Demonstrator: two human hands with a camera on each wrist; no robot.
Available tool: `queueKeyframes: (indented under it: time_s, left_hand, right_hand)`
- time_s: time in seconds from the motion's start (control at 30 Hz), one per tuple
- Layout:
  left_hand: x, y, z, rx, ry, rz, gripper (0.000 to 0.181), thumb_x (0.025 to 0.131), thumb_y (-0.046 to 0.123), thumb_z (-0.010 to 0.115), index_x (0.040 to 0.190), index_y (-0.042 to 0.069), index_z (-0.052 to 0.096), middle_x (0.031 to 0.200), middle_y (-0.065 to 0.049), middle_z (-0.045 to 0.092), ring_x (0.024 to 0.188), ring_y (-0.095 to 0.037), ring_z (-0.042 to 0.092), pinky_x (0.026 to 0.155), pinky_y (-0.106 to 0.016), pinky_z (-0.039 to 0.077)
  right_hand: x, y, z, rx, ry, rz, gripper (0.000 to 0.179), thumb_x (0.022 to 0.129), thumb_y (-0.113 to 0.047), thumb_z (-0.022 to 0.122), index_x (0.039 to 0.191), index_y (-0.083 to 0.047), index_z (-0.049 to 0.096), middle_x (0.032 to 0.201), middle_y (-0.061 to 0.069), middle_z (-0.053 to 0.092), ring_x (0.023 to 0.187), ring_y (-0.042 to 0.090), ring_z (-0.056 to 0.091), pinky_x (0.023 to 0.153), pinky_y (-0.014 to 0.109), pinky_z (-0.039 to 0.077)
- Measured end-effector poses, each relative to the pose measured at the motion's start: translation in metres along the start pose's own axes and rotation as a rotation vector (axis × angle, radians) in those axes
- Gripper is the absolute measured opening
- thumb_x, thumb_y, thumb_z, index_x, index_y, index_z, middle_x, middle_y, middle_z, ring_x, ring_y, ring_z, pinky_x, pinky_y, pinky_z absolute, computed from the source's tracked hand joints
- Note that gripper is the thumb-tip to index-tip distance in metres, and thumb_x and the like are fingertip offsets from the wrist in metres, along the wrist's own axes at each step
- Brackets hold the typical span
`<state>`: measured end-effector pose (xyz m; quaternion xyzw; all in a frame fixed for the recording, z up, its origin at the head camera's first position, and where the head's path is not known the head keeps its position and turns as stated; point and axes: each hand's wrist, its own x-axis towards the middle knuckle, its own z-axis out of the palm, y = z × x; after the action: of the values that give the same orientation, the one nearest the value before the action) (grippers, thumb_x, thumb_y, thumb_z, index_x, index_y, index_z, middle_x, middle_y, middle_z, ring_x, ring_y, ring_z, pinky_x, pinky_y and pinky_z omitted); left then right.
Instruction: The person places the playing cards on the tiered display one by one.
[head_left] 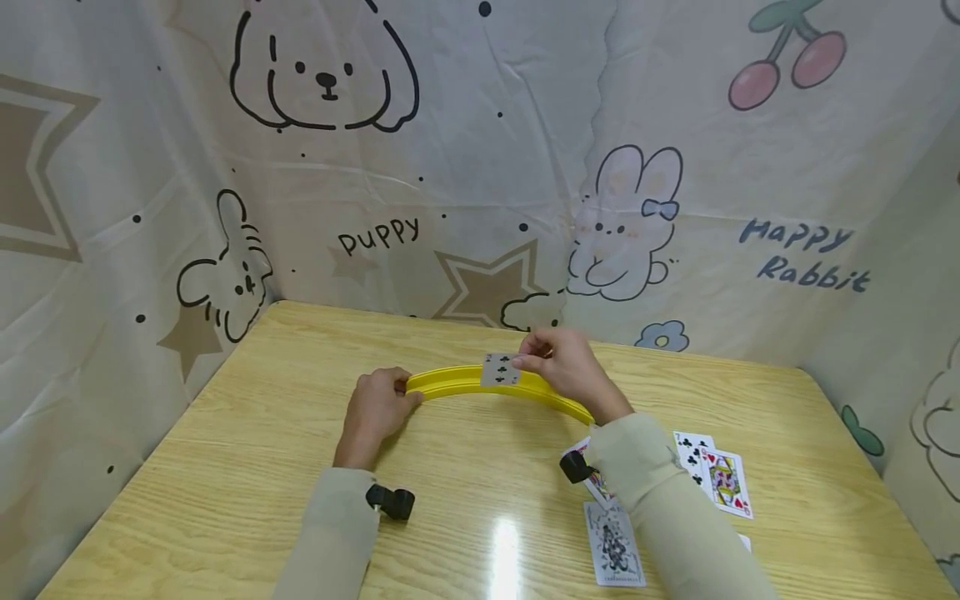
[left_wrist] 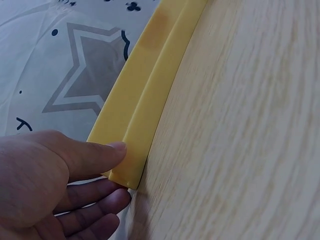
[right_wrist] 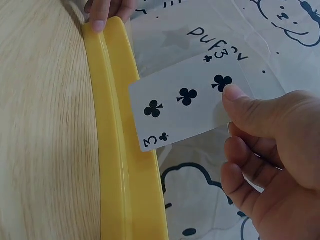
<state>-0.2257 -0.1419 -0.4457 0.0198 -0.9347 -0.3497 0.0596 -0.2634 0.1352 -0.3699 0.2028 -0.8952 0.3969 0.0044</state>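
Note:
A curved yellow card holder (head_left: 450, 385) with a lengthwise groove lies toward the back of the table. My left hand (head_left: 377, 410) grips its left end, the thumb (left_wrist: 112, 154) on the front face and the other fingers behind and under it. Between the thumb and fingers of my right hand (head_left: 564, 367) is a three of clubs (right_wrist: 186, 97), pinched by one end. In the right wrist view the card is face-on, and its free end overlaps the holder's taller back wall (right_wrist: 142, 185). The holder's right end is partly behind my right wrist.
To the right lie a face-up joker (head_left: 615, 546), a queen of hearts (head_left: 724, 482) and a clubs card (head_left: 688, 446) partly under the queen. Another card (head_left: 597, 490) is half covered by my right sleeve. A printed curtain (head_left: 480, 183) hangs behind the table (head_left: 247, 467).

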Motion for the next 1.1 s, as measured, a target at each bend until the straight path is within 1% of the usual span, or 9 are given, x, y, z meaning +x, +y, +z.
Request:
queueKeyframes:
  time_s: [0.23,0.57,0.83,1.0,1.1]
  left_hand:
    - [0.001,0.001,0.0,0.004,0.006,-0.004,0.036,0.088,0.016,0.079,0.118,-0.001,0.071,0.103,-0.014,0.072,0.093,-0.027,0.067,0.082,-0.043,0.054]
    - [0.0,0.001,-0.001,0.021,-0.003,-0.018,0.035,0.088,0.018,0.079,0.118,0.001,0.072,0.101,-0.013,0.073,0.092,-0.027,0.067,0.082,-0.044,0.054]
    - [0.001,0.0,0.0,0.034,-0.001,-0.022,0.034,0.088,0.018,0.079,0.117,0.001,0.073,0.1,-0.012,0.072,0.091,-0.026,0.067,0.08,-0.043,0.054]
    - [0.001,0.0,0.001,0.025,0.003,-0.032,0.035,0.088,0.018,0.079,0.118,0.001,0.073,0.101,-0.012,0.073,0.091,-0.026,0.067,0.08,-0.042,0.054]
    - [0.001,0.0,0.001,0.021,0.004,-0.039,0.036,0.088,0.019,0.08,0.118,0.001,0.073,0.101,-0.012,0.073,0.091,-0.025,0.067,0.08,-0.042,0.054]
  right_hand:
    - [0.012,-0.007,0.007,0.004,0.0,-0.033,0.011,0.09,-0.017,0.076,0.084,-0.012,0.069,0.083,0.001,0.064,0.078,0.023,0.057,0.066,0.035,0.049]
    - [0.027,-0.014,0.029,0.038,-0.013,-0.079,0.013,0.087,-0.015,0.079,0.079,-0.012,0.069,0.079,0.0,0.064,0.075,0.023,0.056,0.063,0.033,0.048]
    - [0.035,-0.02,0.038,0.042,-0.032,-0.091,0.013,0.088,-0.016,0.078,0.08,-0.012,0.069,0.08,-0.001,0.065,0.076,0.022,0.057,0.066,0.033,0.05]
    - [0.042,-0.025,0.043,0.06,-0.048,-0.08,0.013,0.088,-0.016,0.078,0.08,-0.012,0.069,0.083,-0.001,0.066,0.08,0.022,0.059,0.07,0.034,0.051]
    - [0.045,-0.028,0.046,0.068,-0.054,-0.072,0.013,0.088,-0.016,0.078,0.08,-0.012,0.069,0.083,-0.001,0.067,0.08,0.022,0.059,0.07,0.034,0.051]
